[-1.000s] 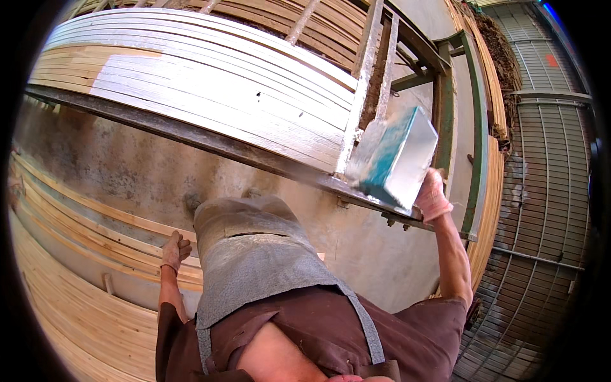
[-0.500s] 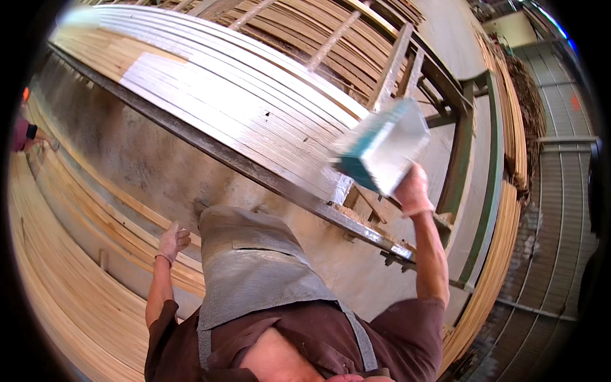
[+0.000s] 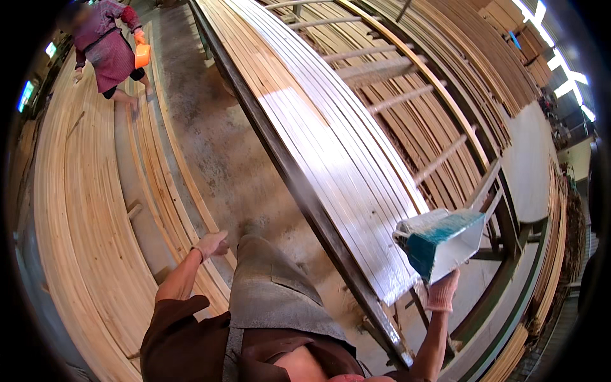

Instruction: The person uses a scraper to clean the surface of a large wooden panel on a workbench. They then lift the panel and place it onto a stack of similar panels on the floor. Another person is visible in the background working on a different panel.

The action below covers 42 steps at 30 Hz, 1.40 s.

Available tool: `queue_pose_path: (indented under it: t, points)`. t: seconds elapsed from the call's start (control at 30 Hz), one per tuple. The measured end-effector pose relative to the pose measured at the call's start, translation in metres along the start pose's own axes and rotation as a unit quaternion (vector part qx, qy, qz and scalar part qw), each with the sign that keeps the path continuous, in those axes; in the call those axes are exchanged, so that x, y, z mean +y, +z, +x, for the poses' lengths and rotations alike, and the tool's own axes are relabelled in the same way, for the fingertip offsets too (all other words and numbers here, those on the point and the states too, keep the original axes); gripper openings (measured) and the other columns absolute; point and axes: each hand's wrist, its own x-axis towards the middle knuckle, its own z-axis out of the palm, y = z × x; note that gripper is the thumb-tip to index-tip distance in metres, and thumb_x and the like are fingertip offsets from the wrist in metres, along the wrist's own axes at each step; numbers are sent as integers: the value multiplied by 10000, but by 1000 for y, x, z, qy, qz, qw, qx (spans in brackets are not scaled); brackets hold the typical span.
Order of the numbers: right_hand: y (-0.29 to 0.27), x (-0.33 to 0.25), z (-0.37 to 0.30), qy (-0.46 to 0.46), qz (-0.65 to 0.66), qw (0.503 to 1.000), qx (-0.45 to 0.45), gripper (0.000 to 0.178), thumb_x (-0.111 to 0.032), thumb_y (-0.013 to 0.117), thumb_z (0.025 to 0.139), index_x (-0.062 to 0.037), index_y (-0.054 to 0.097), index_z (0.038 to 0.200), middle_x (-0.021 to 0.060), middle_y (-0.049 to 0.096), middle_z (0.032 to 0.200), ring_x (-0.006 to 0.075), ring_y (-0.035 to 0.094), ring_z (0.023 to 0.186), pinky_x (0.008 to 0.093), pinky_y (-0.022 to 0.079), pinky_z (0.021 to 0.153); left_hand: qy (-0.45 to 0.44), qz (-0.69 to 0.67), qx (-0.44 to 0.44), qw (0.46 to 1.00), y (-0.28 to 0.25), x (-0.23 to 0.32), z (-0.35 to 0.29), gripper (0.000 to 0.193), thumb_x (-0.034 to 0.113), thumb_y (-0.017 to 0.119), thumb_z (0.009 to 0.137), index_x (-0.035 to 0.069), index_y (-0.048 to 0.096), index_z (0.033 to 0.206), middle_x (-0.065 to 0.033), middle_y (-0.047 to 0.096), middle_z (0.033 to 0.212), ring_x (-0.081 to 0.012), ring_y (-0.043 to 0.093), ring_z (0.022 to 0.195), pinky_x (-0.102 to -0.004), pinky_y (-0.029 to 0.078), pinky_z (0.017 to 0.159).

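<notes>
My right hand [image 3: 442, 291], in a pale pinkish glove, grips a teal-and-white open box-shaped container [image 3: 439, 245], smeared with white, from its near side. The container is tilted over the near right end of a row of long boards [image 3: 344, 184] on a rack. A shiny white coat covers the near part of these boards; farther off, some strips show bare wood. My left hand [image 3: 212, 244], also gloved, hangs over the floor-level planks at the left with its fingers curled and nothing visible in them.
A dark metal rail [image 3: 286, 172] edges the rack on my side. Long pale planks [image 3: 83, 210] lie low at the left. A co-worker [image 3: 108, 44] with an orange container [image 3: 142, 55] stands at the far left. Stacked brown boards [image 3: 458, 57] fill the far right.
My view has swung left, bringing the co-worker fully into the picture. My right hand still grips the container, now at the near end of the boards. The left hand stays curled.
</notes>
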Motion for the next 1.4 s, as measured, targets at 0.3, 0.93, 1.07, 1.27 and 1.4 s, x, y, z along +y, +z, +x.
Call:
queue_pose_path:
  t: [0.3, 0.93, 1.07, 1.27, 1.4]
  points:
    - [136, -178, 123, -323, -557, 752, -142, 311, -232, 557, 898, -102, 721, 1128, 67, 737, 1089, 238, 695, 1030, 414, 553, 818, -162, -142, 40, 976, -189, -55, 52, 516, 342, 635, 906, -58, 519, 1212, -326, 657, 1100, -429, 684, 881, -505, 560, 781]
    - [590, -733, 740, -337, -269, 888, -160, 274, -190, 569, 946, -21, 676, 1133, 239, 705, 1049, 393, 682, 972, 437, 548, 849, 269, 118, -22, 956, -432, 614, 326, 418, 322, 595, 951, 30, 620, 1250, -153, 701, 1056, -249, 673, 930, -352, 535, 799]
    - [694, -857, 880, -331, -247, 895, -167, 313, -185, 599, 918, 4, 646, 1163, 256, 696, 1038, 365, 680, 967, 442, 531, 871, 145, -83, 3, 986, -489, 684, 339, 546, 401, 611, 959, -48, 596, 1270, -174, 684, 1130, -240, 664, 978, -364, 540, 847]
    - [828, -1082, 969, -94, -191, 943, -254, 348, -210, 638, 880, 25, 642, 1137, 244, 702, 973, 383, 672, 914, 439, 535, 841, 88, -137, 54, 985, -631, 731, 434, 444, 415, 605, 964, -4, 602, 1110, -84, 626, 897, -190, 617, 800, -338, 502, 702]
    - [893, -1078, 1106, -322, -248, 904, -133, 416, -320, 597, 905, -18, 665, 1183, 258, 701, 1063, 408, 665, 1045, 462, 520, 899, 123, -68, 49, 989, -721, 854, 473, 482, 419, 609, 962, -13, 610, 1175, -112, 671, 985, -212, 649, 833, -345, 530, 732]
